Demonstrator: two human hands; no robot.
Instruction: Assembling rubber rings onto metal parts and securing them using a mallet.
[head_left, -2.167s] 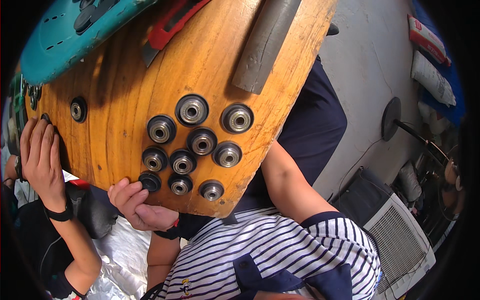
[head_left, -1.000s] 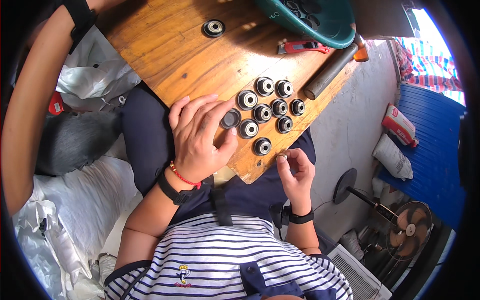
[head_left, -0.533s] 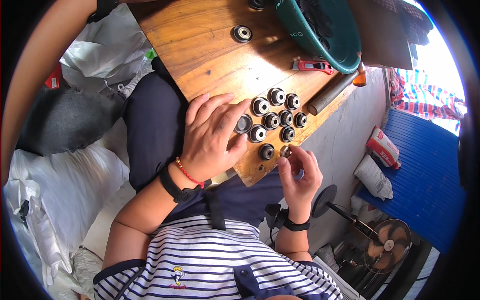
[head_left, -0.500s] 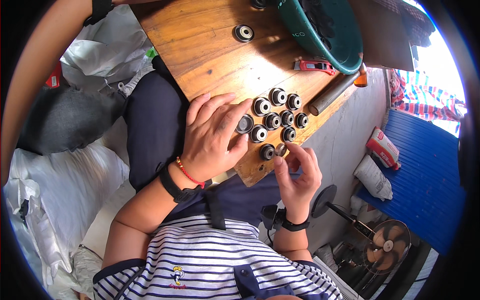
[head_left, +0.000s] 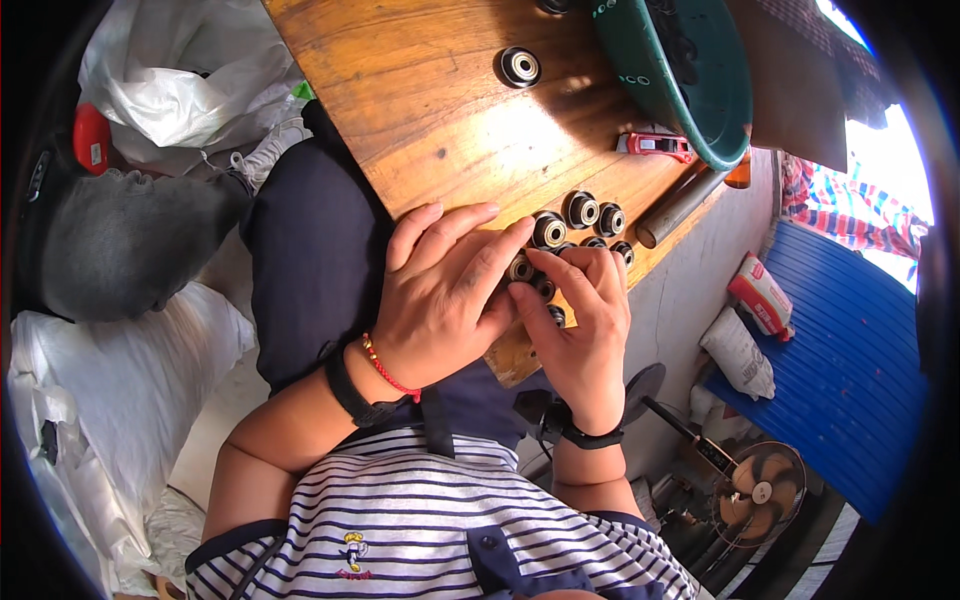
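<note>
On the wooden table (head_left: 410,120) stands a cluster of small black rollers (head_left: 549,231) with metal bearing centres. My left hand (head_left: 440,285) lies palm down at the cluster's left side, fingers stretched out and apart. Its index fingertip comes close to the rollers. My right hand (head_left: 580,310) reaches over the cluster with bent fingers. Its thumb and index finger close about a bearing (head_left: 519,268), between the two hands. My fingers hide whatever lies under this bearing and several of the rollers.
Farther back are a lone roller (head_left: 520,67), a green basin (head_left: 720,100) with black parts, a red cutter (head_left: 655,146) and a metal bar (head_left: 680,208) along the table's right edge. A fan (head_left: 762,492) stands at lower right; white sacks (head_left: 150,390) lie at left.
My right hand has moved left and away from me, carrying the bearing from the near end of the cluster to beside my left hand. Another person's arm at upper left has gone from view.
</note>
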